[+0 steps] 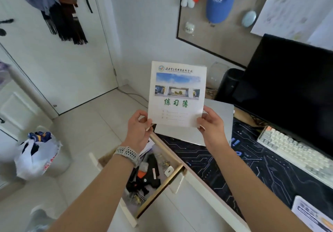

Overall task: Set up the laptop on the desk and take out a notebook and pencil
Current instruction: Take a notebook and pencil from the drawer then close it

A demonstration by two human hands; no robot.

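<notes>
from the head camera, both hands hold a notebook (177, 93) upright in the air above the table's (203, 181) left end: the left hand (138, 129) pinches its lower left corner and the right hand (212, 125) pinches its lower right corner, thumbs on the cover. the small print along the top of the cover is too blurred to read. behind the notebook a closed grey laptop (216, 121) lies on the dark desk mat (252, 168), its near part hidden by the notebook and the right hand. below the left wrist an open drawer (158, 192) shows a black glue gun (149, 176) among small clutter hard to make out. a black monitor (292, 87) and a pale keyboard (295, 150) are cut off at the right edge.
</notes>
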